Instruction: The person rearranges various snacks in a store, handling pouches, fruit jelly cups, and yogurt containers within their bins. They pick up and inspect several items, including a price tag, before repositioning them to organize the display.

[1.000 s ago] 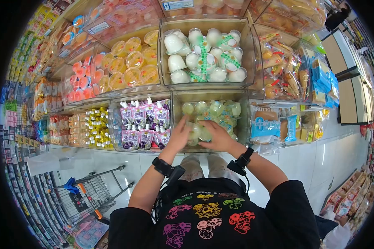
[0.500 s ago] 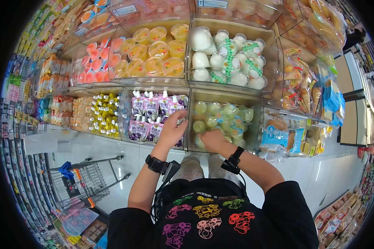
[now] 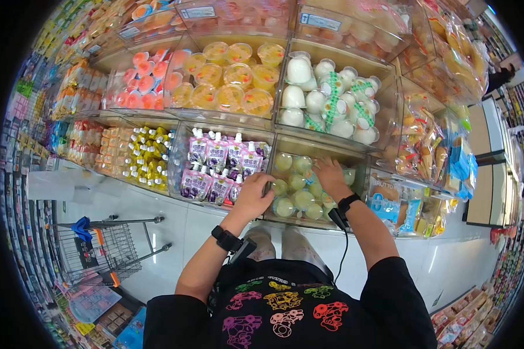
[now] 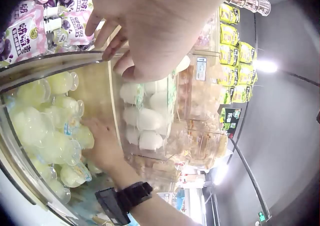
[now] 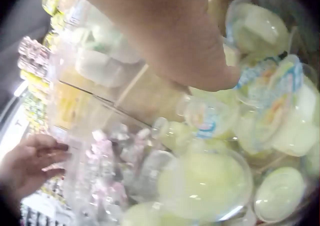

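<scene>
Pale green jelly cups (image 3: pixel 303 199) fill a clear bin (image 3: pixel 294 223) in the lower row, several with blue-printed lids. My right hand (image 3: pixel 332 177) reaches into its right part, and the fingertips touch a cup (image 4: pixel 84 137) in the left wrist view. From the right wrist, the thumb lies beside a printed lid; the other fingers are hidden. My left hand (image 3: pixel 253 198) is at the wall between this bin and the purple-and-white spouted pouches (image 3: pixel 201 180). Its fingers hang loosely bent and hold nothing.
White egg-shaped jelly cups (image 3: pixel 317 102) with green bands sit in the bin behind, beside yellow fruit jelly cups (image 3: pixel 237 75). Blue-and-white packets (image 3: pixel 383 200) lie to the right. A shopping cart (image 3: pixel 108 250) stands on the floor at left.
The left hand left the green jelly bin, passed over the pouches, then came back to the dividing wall. My right hand shifted from the bin's front left to its back right, its fingers straightening.
</scene>
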Action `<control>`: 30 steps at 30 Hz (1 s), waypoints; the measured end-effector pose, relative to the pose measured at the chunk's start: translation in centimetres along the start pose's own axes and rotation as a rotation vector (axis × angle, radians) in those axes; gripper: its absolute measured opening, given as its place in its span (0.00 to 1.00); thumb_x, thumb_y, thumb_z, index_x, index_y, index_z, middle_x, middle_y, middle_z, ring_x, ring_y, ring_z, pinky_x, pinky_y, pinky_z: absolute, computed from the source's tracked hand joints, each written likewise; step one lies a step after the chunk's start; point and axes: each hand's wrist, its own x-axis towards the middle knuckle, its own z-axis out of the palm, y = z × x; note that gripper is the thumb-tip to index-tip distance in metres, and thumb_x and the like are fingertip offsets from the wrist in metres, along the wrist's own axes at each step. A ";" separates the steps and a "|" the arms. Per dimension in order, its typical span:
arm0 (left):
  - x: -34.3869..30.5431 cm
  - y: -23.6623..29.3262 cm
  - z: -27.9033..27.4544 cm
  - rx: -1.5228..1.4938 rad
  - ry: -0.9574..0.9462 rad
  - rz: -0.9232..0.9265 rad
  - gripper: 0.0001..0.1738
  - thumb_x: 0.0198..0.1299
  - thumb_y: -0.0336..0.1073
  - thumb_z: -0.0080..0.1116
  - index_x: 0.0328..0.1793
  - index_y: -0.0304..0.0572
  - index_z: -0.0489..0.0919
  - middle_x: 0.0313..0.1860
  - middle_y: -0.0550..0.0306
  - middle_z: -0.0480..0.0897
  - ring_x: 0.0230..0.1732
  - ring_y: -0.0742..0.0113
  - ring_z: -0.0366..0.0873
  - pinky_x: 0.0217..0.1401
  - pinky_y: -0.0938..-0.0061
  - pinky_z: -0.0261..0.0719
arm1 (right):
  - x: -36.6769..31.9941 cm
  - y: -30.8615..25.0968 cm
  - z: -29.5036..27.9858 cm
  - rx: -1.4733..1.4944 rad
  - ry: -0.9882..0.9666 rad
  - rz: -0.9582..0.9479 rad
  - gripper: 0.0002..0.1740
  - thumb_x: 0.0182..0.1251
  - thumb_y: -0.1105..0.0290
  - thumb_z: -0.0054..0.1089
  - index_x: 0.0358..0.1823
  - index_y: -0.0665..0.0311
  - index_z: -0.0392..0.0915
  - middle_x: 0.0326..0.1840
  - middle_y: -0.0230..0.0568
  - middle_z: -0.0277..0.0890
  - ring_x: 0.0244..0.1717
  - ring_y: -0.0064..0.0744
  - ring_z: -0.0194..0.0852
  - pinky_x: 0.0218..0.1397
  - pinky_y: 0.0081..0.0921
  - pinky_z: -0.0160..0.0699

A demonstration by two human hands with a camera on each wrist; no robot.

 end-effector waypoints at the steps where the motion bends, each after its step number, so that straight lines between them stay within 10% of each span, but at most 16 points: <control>1: -0.1 -0.4 0.0 -0.049 0.002 -0.004 0.15 0.52 0.30 0.56 0.48 0.39 0.76 0.47 0.46 0.77 0.51 0.48 0.74 0.56 0.63 0.71 | 0.1 -0.2 0.2 0.004 -0.002 -0.012 0.18 0.54 0.74 0.54 0.47 0.50 0.80 0.58 0.35 0.71 0.58 0.42 0.63 0.60 0.40 0.62; 7: 0.0 -1.9 -2.0 -0.223 0.032 -0.220 0.15 0.52 0.32 0.57 0.47 0.37 0.77 0.46 0.45 0.78 0.50 0.49 0.75 0.54 0.64 0.72 | -0.3 -2.2 -5.5 0.440 0.143 0.198 0.19 0.45 0.64 0.67 0.44 0.50 0.82 0.56 0.32 0.76 0.59 0.38 0.65 0.59 0.38 0.62; 10: 0.5 -2.7 -2.0 -0.297 0.101 -0.241 0.15 0.53 0.32 0.57 0.47 0.38 0.77 0.46 0.45 0.78 0.49 0.50 0.76 0.53 0.65 0.73 | 1.8 -4.9 -3.9 0.993 0.180 -0.001 0.23 0.40 0.63 0.72 0.43 0.52 0.81 0.50 0.34 0.79 0.54 0.37 0.69 0.59 0.38 0.62; 16: 0.3 -1.3 -3.0 -0.213 0.077 -0.170 0.15 0.54 0.31 0.56 0.49 0.38 0.77 0.46 0.45 0.78 0.49 0.49 0.76 0.53 0.65 0.72 | 3.5 -8.5 -1.2 1.120 0.011 -0.020 0.26 0.43 0.64 0.73 0.48 0.57 0.78 0.47 0.41 0.78 0.54 0.44 0.70 0.61 0.35 0.63; 23: 0.9 -0.6 -2.8 -0.177 0.021 -0.120 0.14 0.54 0.31 0.56 0.48 0.37 0.76 0.46 0.46 0.77 0.50 0.50 0.75 0.50 0.65 0.74 | 2.6 -6.1 -2.5 0.843 0.033 -0.151 0.33 0.45 0.67 0.70 0.56 0.62 0.70 0.51 0.48 0.74 0.55 0.49 0.69 0.62 0.39 0.66; 30: 3.2 1.6 -1.4 -0.245 -0.151 -0.105 0.16 0.54 0.33 0.56 0.49 0.36 0.75 0.42 0.45 0.79 0.44 0.49 0.78 0.49 0.62 0.75 | 2.5 -2.2 -2.6 0.356 -0.364 0.411 0.41 0.43 0.59 0.72 0.59 0.65 0.65 0.62 0.54 0.61 0.63 0.55 0.61 0.56 0.43 0.73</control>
